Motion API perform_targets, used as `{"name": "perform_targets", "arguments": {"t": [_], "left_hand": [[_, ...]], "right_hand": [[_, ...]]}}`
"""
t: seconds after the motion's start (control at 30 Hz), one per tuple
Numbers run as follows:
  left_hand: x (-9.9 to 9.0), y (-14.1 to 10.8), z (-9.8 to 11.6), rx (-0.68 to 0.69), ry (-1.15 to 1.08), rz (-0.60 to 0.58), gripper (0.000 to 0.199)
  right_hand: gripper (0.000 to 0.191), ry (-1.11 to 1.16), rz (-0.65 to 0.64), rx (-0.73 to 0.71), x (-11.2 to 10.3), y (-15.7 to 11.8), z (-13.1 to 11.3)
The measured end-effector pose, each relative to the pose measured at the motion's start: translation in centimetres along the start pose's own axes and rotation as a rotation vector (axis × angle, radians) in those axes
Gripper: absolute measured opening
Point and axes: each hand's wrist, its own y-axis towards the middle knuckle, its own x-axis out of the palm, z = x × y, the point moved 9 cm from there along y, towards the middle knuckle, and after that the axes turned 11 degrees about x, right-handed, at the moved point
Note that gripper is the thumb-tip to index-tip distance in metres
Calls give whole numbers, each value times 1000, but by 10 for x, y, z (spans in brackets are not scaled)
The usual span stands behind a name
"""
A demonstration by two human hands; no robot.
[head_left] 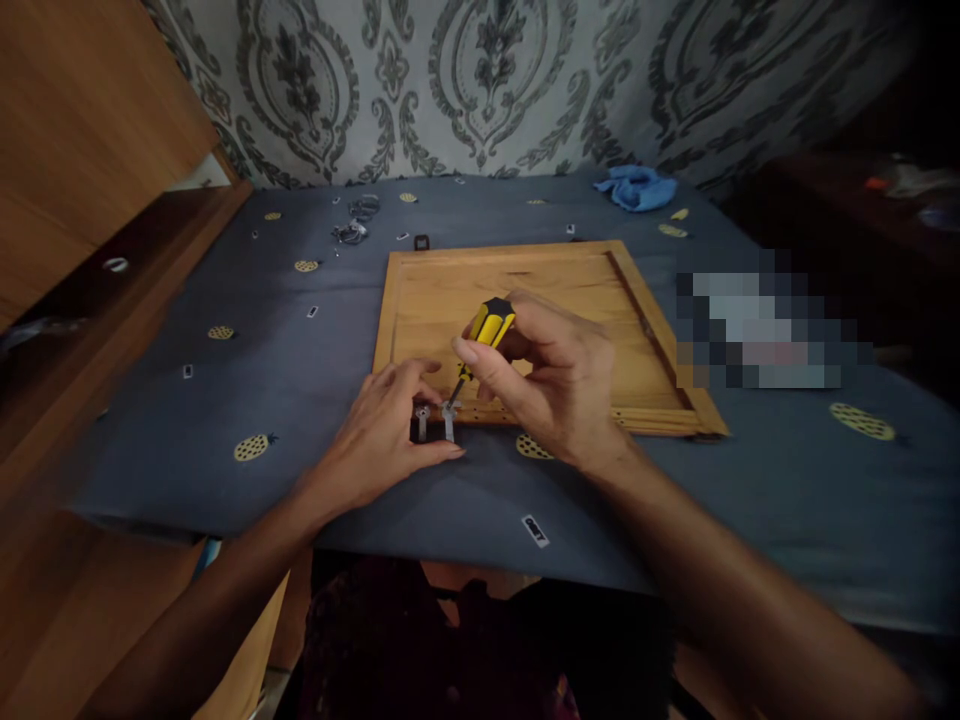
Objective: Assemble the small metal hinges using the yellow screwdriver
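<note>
A yellow-and-black screwdriver (491, 325) is gripped between the thumb and fingers of my right hand (559, 375). It slants down to the left, with its tip on a small metal bracket (449, 420) at the near edge of a framed wooden panel (517, 290). My left hand (386, 420) curves around that bracket from the left, thumb by its lower end and fingers by its upper end. Exactly where the fingers press on it is hard to make out. The panel lies flat, its near edge partly covered by both hands.
A patterned dark cloth (300, 390) covers the table. Small metal parts (351, 232) lie at the back left, a blue rag (637, 188) at the back right. A dark square piece (422, 242) sits behind the panel. To the right is a pixelated object (757, 325); a wooden cabinet (97, 110) stands left.
</note>
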Motion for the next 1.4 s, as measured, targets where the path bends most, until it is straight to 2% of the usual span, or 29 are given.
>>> {"name": "perform_targets", "arguments": {"t": [0.27, 0.43, 0.7, 1.0, 1.13, 1.2, 1.3, 1.4], "left_hand": [[0, 1, 1, 32, -1, 5, 68], [0, 1, 1, 27, 1, 1, 69], [-1, 2, 1, 16, -10, 6, 60], [0, 2, -1, -13, -20, -15, 63], [0, 1, -1, -7, -21, -11, 67], [1, 1, -2, 4, -14, -11, 66], [2, -1, -3, 18, -5, -12, 69], [2, -1, -3, 37, 1, -5, 75]], "right_hand": [[34, 24, -10, 4, 1, 0, 0], [35, 23, -16, -8, 1, 0, -1], [36, 1, -15, -56, 0, 1, -6], [31, -36, -13, -89, -1, -1, -10], [33, 105, 6, 53, -7, 2, -4], [32, 197, 95, 136, -19, 4, 2], [32, 256, 208, 182, -32, 10, 12], [33, 273, 172, 242, -26, 18, 35]]}}
